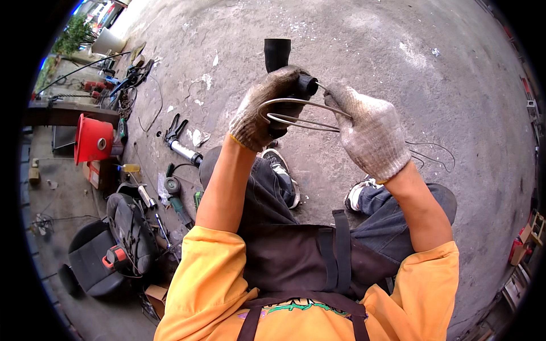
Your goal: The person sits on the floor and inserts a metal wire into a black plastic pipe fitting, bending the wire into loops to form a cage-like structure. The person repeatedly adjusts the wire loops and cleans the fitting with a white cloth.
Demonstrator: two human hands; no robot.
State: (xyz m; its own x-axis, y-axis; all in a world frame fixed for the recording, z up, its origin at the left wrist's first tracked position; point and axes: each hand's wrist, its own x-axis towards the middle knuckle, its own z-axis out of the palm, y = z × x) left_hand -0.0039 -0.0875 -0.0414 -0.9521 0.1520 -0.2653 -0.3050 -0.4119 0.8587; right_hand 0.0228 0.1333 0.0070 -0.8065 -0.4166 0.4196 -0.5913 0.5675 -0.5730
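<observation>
My left hand [256,113], in a stained knit work glove, is closed around a black rubber hose piece [277,54]. The wide end of the hose points away from me, and a narrower round end beside my fingers faces right. My right hand [369,131], in a similar glove, grips a looped coil of stiff metal wire [301,102]. One wire tip sticks out from the right fingers to the narrow hose end; whether it enters the opening, I cannot tell. The loops pass in front of my left hand, and thin wire trails behind the right wrist.
On the concrete floor to my left lie a grease gun [185,150] and an angle grinder [179,202]. Farther left are a red bucket [94,139] and a dark vehicle seat [94,256]. Boxes [520,247] stand along the right edge.
</observation>
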